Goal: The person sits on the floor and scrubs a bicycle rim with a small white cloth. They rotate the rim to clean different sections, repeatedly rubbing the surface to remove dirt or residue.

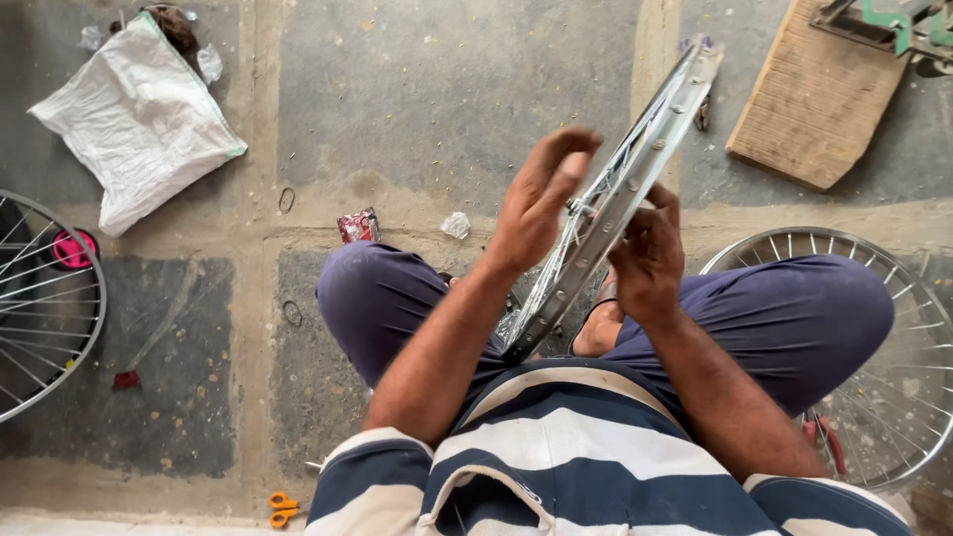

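Shiny silver metal bicycle wheel rim [635, 159] stood on edge between the knees, slanting away over the concrete floor [417, 99]. Left hand [536, 203] spread flat against its spokes; right hand [647, 258] curled, seemingly pinching something at the rim.

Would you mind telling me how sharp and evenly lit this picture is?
Head view: soft, even daylight with no hard shadows; the left hand looks slightly motion-blurred; the rim shows mild glare; wide-angle lens bends the edges.
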